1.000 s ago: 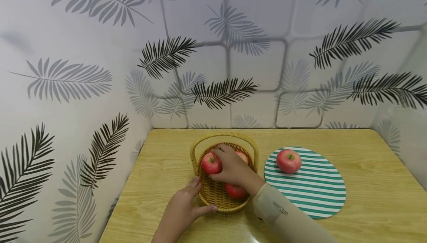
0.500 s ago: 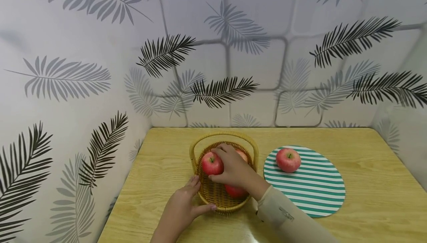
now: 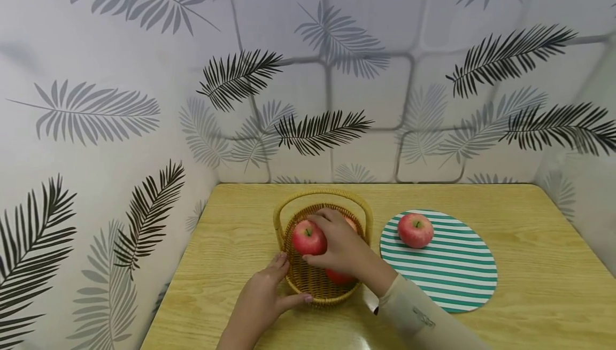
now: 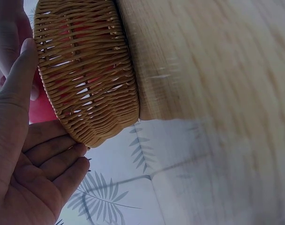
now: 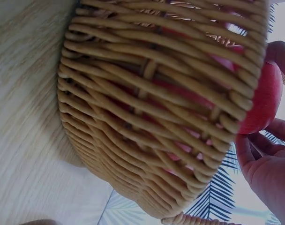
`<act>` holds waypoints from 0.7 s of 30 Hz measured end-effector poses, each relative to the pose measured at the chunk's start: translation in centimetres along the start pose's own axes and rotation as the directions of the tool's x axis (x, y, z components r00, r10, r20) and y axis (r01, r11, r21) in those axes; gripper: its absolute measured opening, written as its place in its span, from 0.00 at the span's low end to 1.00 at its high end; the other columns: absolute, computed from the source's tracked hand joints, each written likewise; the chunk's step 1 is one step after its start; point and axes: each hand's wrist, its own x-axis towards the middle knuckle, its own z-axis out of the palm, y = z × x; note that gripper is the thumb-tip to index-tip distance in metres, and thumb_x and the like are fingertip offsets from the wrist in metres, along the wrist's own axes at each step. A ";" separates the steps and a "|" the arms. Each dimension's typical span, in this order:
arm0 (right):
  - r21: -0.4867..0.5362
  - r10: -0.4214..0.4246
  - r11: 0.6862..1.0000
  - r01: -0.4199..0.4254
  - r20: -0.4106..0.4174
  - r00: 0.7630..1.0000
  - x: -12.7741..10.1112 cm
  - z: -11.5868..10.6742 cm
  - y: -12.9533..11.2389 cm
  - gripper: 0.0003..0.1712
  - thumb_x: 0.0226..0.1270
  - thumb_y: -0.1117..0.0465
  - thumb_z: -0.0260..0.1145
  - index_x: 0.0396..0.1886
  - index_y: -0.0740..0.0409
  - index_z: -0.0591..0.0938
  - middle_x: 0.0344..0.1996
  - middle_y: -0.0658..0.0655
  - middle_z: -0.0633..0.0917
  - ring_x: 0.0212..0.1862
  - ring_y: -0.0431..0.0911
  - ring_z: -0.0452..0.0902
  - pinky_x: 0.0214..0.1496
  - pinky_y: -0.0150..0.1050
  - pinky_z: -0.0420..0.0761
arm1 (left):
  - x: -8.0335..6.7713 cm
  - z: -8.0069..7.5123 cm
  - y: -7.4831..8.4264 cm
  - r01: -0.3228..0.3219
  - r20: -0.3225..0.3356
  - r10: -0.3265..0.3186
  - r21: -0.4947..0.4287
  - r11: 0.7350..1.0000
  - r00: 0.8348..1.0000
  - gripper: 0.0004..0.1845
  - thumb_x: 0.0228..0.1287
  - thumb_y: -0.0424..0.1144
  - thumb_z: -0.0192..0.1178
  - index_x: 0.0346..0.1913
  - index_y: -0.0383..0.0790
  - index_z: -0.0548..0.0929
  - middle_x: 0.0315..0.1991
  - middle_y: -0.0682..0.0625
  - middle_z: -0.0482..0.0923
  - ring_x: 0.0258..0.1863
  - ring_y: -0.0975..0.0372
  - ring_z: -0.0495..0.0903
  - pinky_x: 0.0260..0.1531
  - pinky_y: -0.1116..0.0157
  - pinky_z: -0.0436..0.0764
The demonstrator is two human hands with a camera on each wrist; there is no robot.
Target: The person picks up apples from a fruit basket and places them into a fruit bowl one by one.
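Observation:
My right hand [image 3: 340, 244] grips a red apple [image 3: 308, 239] from above, fingers and thumb around its right side, over the left half of a wicker basket [image 3: 326, 302]. In the right wrist view this apple [image 5: 268, 98] shows at the basket's rim. Two more apples lie inside: one at the near right [image 3: 338, 277], another farther back [image 3: 350, 224], both partly hidden by the hand. My left hand [image 3: 264, 292] touches the basket's left side with extended fingers, thumb on the near rim. The left wrist view shows these fingers [image 4: 51, 154] against the weave.
Right of the basket lies an oval mat [image 3: 457, 275] with green and white stripes, and one apple [image 3: 415, 231] sits near its far left edge. The basket's tall handle [image 3: 327, 192] arches at the back. A leaf-patterned wall [image 3: 332, 93] stands behind the wooden table [image 3: 216, 238].
The gripped apple has risen a little and shifted slightly right with my right hand, looking larger than before. My left hand stays at the basket's side.

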 end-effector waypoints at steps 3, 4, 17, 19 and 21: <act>-0.004 -0.012 1.000 0.012 -0.002 1.000 -0.3 -0.3 -0.1 0.45 0.54 0.46 0.85 0.69 0.58 0.80 0.65 0.59 0.79 0.67 0.55 0.76 0.62 0.54 0.87 | -0.1 0.1 0.0 -0.007 -0.009 0.007 0.010 1.000 1.000 0.51 0.55 0.70 0.72 0.64 0.25 0.83 0.69 0.33 0.78 0.71 0.46 0.79 0.63 0.49 0.85; -0.005 -0.017 1.000 0.017 -0.003 1.000 -0.5 -0.4 -0.2 0.45 0.54 0.46 0.84 0.69 0.58 0.80 0.65 0.58 0.79 0.67 0.55 0.76 0.62 0.54 0.87 | -0.1 0.1 0.0 -0.009 -0.011 0.009 0.013 1.000 1.000 0.50 0.55 0.69 0.72 0.64 0.25 0.83 0.69 0.33 0.78 0.71 0.46 0.79 0.63 0.49 0.85; -0.008 -0.062 0.998 0.062 -0.035 0.997 -1.8 -1.5 -0.8 0.45 0.51 0.47 0.86 0.67 0.59 0.81 0.62 0.58 0.80 0.66 0.54 0.75 0.59 0.52 0.88 | 0.0 -0.5 0.6 0.006 -0.005 -0.006 0.001 1.000 1.000 0.49 0.54 0.66 0.75 0.65 0.24 0.82 0.70 0.32 0.76 0.72 0.45 0.78 0.65 0.48 0.83; -0.004 -0.067 0.998 0.067 -0.040 0.997 -2.0 -1.6 -0.8 0.45 0.51 0.47 0.86 0.67 0.60 0.81 0.62 0.59 0.80 0.65 0.54 0.76 0.59 0.52 0.89 | 0.0 -0.5 0.6 0.009 -0.002 -0.009 -0.002 1.000 1.000 0.50 0.54 0.66 0.75 0.65 0.24 0.82 0.71 0.33 0.76 0.72 0.45 0.78 0.65 0.48 0.83; -0.008 -0.076 0.997 0.075 -0.048 0.996 -2.2 -1.7 -0.9 0.46 0.50 0.48 0.87 0.67 0.60 0.81 0.62 0.59 0.80 0.64 0.54 0.77 0.58 0.52 0.89 | -0.1 -0.4 0.5 0.008 -0.001 -0.008 -0.006 1.000 1.000 0.50 0.54 0.67 0.75 0.65 0.24 0.82 0.71 0.33 0.76 0.72 0.45 0.77 0.65 0.47 0.83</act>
